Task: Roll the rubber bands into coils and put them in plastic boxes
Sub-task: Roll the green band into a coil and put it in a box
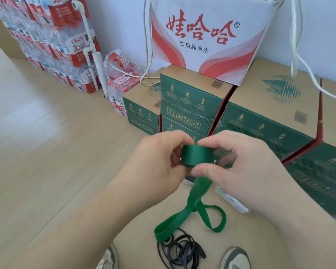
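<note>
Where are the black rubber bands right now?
Bottom centre of the head view: the black rubber bands lie heaped on the cardboard between the left shoe and right shoe, just below the dangling green band.

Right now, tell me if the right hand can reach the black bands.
Probably not while busy: the right hand and left hand both grip the green coil. The black bands lie uncovered below, only the green tail crossing their edge.

1 head-worn wide-angle camera looks forward and down, close above the left hand (pixel 159 162) and right hand (pixel 241 166).
</note>
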Demonstrator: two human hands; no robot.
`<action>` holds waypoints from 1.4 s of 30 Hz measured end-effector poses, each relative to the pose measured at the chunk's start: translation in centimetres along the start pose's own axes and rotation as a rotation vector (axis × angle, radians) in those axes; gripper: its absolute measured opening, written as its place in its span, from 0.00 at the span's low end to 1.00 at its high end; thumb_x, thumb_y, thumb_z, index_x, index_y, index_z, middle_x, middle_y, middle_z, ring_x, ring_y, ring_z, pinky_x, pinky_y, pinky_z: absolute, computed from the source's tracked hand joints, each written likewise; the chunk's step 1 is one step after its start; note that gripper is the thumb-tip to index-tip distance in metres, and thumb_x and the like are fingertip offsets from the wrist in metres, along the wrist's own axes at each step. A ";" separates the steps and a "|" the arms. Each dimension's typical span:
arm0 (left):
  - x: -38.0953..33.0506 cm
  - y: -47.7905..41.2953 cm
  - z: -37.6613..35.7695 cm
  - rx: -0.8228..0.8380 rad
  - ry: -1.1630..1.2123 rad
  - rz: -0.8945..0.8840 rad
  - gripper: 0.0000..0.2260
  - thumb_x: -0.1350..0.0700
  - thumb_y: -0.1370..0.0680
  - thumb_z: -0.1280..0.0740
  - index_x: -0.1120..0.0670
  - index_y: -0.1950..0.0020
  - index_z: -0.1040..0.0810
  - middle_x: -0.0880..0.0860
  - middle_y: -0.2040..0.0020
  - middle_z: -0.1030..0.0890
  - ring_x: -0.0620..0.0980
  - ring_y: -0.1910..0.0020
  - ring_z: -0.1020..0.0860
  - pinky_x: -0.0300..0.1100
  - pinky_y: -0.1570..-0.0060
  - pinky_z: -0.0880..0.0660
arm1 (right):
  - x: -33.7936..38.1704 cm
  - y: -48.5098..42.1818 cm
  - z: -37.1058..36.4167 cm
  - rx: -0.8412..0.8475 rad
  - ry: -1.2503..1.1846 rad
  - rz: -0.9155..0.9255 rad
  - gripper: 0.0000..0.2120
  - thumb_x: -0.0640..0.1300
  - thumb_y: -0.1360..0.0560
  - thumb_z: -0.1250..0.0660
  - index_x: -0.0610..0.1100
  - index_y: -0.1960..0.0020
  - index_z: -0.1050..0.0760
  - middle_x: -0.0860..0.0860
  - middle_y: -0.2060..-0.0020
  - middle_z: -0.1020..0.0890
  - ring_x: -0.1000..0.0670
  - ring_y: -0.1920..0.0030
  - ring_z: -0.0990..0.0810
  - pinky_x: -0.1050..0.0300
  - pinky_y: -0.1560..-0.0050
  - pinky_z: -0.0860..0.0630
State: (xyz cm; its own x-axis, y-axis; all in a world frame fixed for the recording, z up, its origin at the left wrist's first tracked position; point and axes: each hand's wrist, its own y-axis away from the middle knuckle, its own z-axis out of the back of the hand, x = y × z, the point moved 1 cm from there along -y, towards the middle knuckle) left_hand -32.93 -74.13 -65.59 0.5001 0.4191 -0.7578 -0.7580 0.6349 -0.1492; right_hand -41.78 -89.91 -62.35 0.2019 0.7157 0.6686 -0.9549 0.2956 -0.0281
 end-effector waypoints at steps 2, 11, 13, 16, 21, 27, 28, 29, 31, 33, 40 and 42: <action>-0.2 -0.1 0.4 0.005 0.229 0.136 0.14 0.62 0.31 0.19 0.49 0.51 0.18 0.48 0.60 0.16 0.45 0.63 0.18 0.36 0.62 0.21 | -0.2 -0.1 0.7 0.035 -0.174 -0.076 0.22 0.48 0.38 0.16 0.62 0.47 0.17 0.64 0.53 0.16 0.62 0.58 0.16 0.71 0.56 0.22; -0.5 0.0 1.1 0.076 0.789 0.251 0.18 0.70 0.33 0.21 0.59 0.47 0.19 0.57 0.53 0.13 0.52 0.55 0.14 0.40 0.55 0.18 | -0.1 0.0 1.4 0.087 -0.366 0.037 0.20 0.33 0.29 0.23 0.55 0.45 0.16 0.57 0.52 0.12 0.56 0.50 0.14 0.59 0.46 0.17; -0.6 0.0 1.1 0.086 0.735 0.259 0.18 0.70 0.34 0.20 0.58 0.48 0.18 0.56 0.53 0.12 0.52 0.56 0.14 0.40 0.55 0.18 | -0.1 0.1 1.3 0.064 -0.307 0.055 0.19 0.33 0.29 0.23 0.55 0.46 0.16 0.58 0.53 0.13 0.56 0.53 0.14 0.61 0.49 0.18; -0.4 0.1 0.5 0.071 0.430 0.210 0.18 0.64 0.34 0.18 0.52 0.49 0.17 0.50 0.56 0.13 0.51 0.58 0.15 0.45 0.55 0.16 | -0.3 0.1 0.7 0.047 -0.169 0.053 0.17 0.34 0.31 0.23 0.54 0.52 0.17 0.57 0.56 0.15 0.53 0.66 0.17 0.59 0.60 0.20; -0.6 0.8 0.1 -0.008 -0.269 -0.075 0.22 0.45 0.31 0.22 0.40 0.39 0.23 0.42 0.56 0.28 0.40 0.60 0.29 0.38 0.62 0.30 | -0.5 -0.3 0.0 0.045 0.050 0.077 0.15 0.36 0.36 0.29 0.52 0.53 0.18 0.55 0.58 0.17 0.53 0.57 0.20 0.49 0.56 0.20; -1.3 1.1 -0.5 0.016 -0.339 0.010 0.10 0.53 0.26 0.32 0.44 0.46 0.26 0.45 0.56 0.24 0.49 0.56 0.24 0.50 0.56 0.24 | 0.1 0.1 -1.5 0.069 0.219 0.123 0.14 0.41 0.32 0.24 0.55 0.51 0.22 0.60 0.57 0.23 0.54 0.55 0.24 0.50 0.53 0.22; -1.1 1.0 -0.3 0.014 -0.296 0.048 0.09 0.53 0.27 0.31 0.44 0.49 0.24 0.45 0.59 0.23 0.48 0.58 0.23 0.51 0.57 0.23 | 0.0 0.0 -1.6 0.078 0.215 0.137 0.15 0.40 0.31 0.24 0.55 0.50 0.22 0.60 0.56 0.22 0.55 0.55 0.24 0.50 0.52 0.22; -0.8 0.9 -0.1 0.008 -0.216 0.098 0.09 0.54 0.29 0.29 0.44 0.51 0.23 0.46 0.61 0.21 0.48 0.60 0.22 0.50 0.59 0.22 | 0.0 0.0 -1.5 0.085 0.183 0.137 0.16 0.39 0.31 0.24 0.56 0.49 0.21 0.60 0.55 0.21 0.56 0.57 0.23 0.52 0.52 0.21; -0.6 0.6 0.6 0.010 0.026 0.220 0.10 0.55 0.31 0.23 0.46 0.54 0.20 0.48 0.63 0.17 0.49 0.63 0.18 0.51 0.61 0.18 | -0.1 -0.2 -0.9 0.087 0.014 0.054 0.19 0.39 0.31 0.22 0.58 0.46 0.19 0.61 0.52 0.19 0.58 0.60 0.17 0.61 0.53 0.20; -0.6 0.4 1.2 0.047 0.258 0.303 0.13 0.59 0.33 0.19 0.49 0.54 0.18 0.50 0.61 0.14 0.51 0.63 0.15 0.54 0.57 0.16 | -0.3 -0.3 0.1 0.119 -0.177 -0.068 0.23 0.41 0.31 0.20 0.60 0.42 0.19 0.62 0.49 0.16 0.58 0.61 0.14 0.66 0.54 0.20; -0.2 0.3 1.5 0.096 0.604 0.347 0.17 0.66 0.35 0.18 0.55 0.51 0.18 0.56 0.55 0.12 0.57 0.55 0.13 0.52 0.50 0.16 | -0.4 -0.1 1.6 0.167 -0.289 0.022 0.19 0.39 0.28 0.23 0.60 0.45 0.16 0.61 0.50 0.13 0.49 0.60 0.13 0.53 0.49 0.17; -0.1 0.3 1.1 0.110 0.590 0.354 0.17 0.66 0.34 0.18 0.56 0.50 0.18 0.56 0.55 0.12 0.57 0.55 0.13 0.53 0.49 0.16 | -0.3 0.0 1.4 0.161 -0.151 0.051 0.17 0.42 0.26 0.25 0.62 0.46 0.18 0.65 0.51 0.15 0.49 0.66 0.18 0.59 0.59 0.19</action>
State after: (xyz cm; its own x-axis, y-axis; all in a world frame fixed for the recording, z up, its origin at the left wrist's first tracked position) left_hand -32.77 -73.27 -64.84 -0.1039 0.2102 -0.9721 -0.7710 0.6004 0.2123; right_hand -42.14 -91.04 -61.56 0.1287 0.6206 0.7735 -0.9880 0.1477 0.0458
